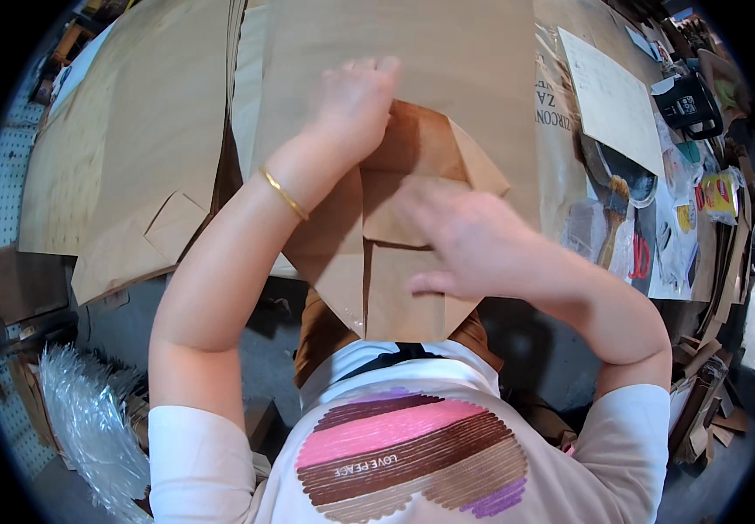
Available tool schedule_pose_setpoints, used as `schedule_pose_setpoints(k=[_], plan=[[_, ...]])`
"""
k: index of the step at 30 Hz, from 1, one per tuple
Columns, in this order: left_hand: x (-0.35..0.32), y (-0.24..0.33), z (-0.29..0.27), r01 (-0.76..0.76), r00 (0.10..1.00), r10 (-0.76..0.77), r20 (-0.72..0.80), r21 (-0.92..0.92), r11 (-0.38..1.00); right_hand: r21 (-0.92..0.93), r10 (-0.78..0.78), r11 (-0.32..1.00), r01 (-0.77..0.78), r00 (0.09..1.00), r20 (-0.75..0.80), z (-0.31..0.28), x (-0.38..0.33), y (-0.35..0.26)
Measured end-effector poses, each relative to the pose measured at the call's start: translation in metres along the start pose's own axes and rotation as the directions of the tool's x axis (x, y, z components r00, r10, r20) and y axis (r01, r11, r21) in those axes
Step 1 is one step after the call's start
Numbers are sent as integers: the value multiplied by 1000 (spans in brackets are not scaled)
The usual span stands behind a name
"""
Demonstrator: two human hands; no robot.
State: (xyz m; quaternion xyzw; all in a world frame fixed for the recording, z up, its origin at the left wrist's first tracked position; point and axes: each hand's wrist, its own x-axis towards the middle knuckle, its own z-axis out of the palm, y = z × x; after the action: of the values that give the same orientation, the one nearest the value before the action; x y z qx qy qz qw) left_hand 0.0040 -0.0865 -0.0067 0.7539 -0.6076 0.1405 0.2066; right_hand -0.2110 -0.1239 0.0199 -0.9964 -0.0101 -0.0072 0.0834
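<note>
A brown kraft paper bag (pixel 403 297) lies at the table's front edge, its bottom end toward me and partly folded, with creased flaps around a squarish opening. At the far left of those folds is my left hand (pixel 351 109), its fingers curled in at the paper's edge; the thumb and fingertips are hidden. My right hand (pixel 469 231), somewhat blurred, lies over the near folded flap with its fingers stretched out and the thumb apart. A gold bangle (pixel 284 194) circles my left wrist.
Large stacked brown paper bags (pixel 159 113) cover the table's left side. On the right are a white written sheet (pixel 609 96), a brush (pixel 613 218), red-handled scissors (pixel 639 256) and a black mug (pixel 690 105). Clear plastic strapping (pixel 93 428) is heaped at lower left.
</note>
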Motion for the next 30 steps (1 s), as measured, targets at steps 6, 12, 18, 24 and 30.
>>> schedule_pose_setpoints(k=[6,12,18,24,30], plan=[[-25,62,-60,-493,548,421,723,-127,861,-214,213,971,-108,801,559,-48,5,12],[-11,77,-52,-439,170,-47,984,118,891,-318,415,910,-268,636,651,-26,36,17],[-77,23,-79,-270,609,-126,783,354,896,-425,534,839,-340,666,521,-17,-19,42],[-82,29,-91,180,614,-182,768,88,980,25,330,931,-365,867,375,-26,-30,41],[-70,2,-87,530,533,-15,846,-320,785,364,60,910,-198,933,356,-33,-46,29]])
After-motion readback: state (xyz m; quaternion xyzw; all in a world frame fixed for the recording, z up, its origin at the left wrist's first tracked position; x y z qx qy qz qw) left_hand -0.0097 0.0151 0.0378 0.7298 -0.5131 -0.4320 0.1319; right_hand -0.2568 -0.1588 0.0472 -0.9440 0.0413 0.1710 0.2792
